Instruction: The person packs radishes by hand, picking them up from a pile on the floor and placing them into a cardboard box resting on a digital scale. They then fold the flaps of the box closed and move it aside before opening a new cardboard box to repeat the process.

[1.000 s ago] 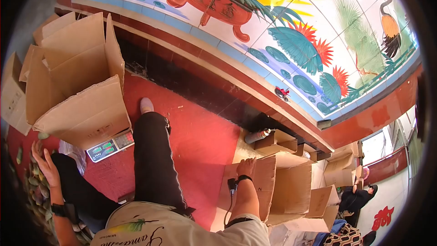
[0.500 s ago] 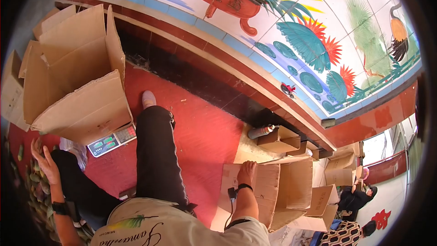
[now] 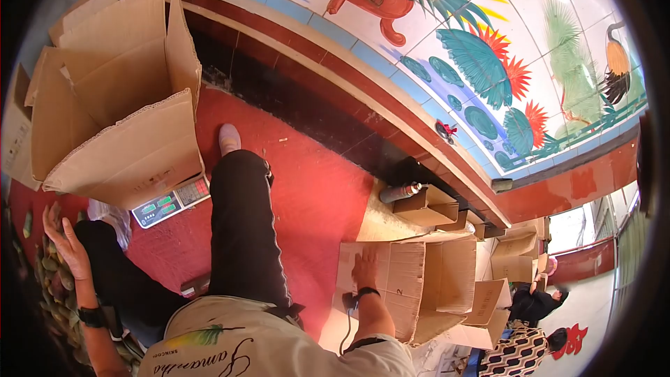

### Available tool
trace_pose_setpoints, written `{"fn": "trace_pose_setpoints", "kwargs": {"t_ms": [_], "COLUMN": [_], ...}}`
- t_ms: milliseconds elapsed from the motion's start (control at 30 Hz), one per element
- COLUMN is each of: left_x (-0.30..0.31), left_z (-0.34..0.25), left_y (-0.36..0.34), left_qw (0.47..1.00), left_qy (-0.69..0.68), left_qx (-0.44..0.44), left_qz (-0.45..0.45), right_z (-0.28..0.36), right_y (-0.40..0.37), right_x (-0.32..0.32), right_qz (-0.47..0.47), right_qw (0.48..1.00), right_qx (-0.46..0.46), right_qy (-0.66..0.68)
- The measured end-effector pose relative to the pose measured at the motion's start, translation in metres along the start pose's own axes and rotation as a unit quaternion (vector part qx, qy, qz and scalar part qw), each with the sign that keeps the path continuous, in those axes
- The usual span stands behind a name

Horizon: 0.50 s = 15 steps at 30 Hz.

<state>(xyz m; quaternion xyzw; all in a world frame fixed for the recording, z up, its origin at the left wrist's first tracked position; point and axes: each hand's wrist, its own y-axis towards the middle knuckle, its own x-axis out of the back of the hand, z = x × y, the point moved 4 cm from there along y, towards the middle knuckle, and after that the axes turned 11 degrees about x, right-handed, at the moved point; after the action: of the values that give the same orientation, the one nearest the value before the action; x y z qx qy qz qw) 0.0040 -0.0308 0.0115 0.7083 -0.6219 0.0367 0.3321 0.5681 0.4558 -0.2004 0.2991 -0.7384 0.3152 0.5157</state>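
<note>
My right hand (image 3: 365,269) lies flat on the side of an open cardboard box (image 3: 401,272), fingers stretched out, holding nothing. A band with a cord circles that wrist. At the far left, my left hand (image 3: 68,243) is raised with its fingers apart and nothing in them. It is near a heap of green-brown produce (image 3: 56,283), whose kind I cannot make out. A large open cardboard box (image 3: 129,150) stands on a digital scale (image 3: 159,209), just above my left hand in view.
A clear plastic bag (image 3: 112,220) lies beside the scale on the red floor (image 3: 314,188). A bottle-shaped canister (image 3: 400,193) and more boxes (image 3: 427,207) line the tiled wall. Two people (image 3: 534,304) are at the lower right.
My right hand has moved from the box's upper edge down onto its side and flattened out. The left hand stays raised. The whole view has shifted slightly.
</note>
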Motion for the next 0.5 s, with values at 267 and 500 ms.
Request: {"fn": "trace_pose_setpoints", "kwargs": {"t_ms": [267, 500], "left_x": [-0.007, -0.01], "left_z": [-0.001, 0.003], "left_y": [0.004, 0.008], "left_qw": [1.0, 0.999], "left_qy": [0.014, 0.022], "left_qx": [-0.018, -0.02], "left_qz": [0.005, 0.011], "right_z": [0.019, 0.015], "right_y": [-0.065, -0.066], "right_x": [-0.045, -0.022], "right_qz": [0.05, -0.013], "right_qw": [0.964, 0.938], "right_qx": [-0.185, -0.29], "right_qy": [0.186, 0.189]}}
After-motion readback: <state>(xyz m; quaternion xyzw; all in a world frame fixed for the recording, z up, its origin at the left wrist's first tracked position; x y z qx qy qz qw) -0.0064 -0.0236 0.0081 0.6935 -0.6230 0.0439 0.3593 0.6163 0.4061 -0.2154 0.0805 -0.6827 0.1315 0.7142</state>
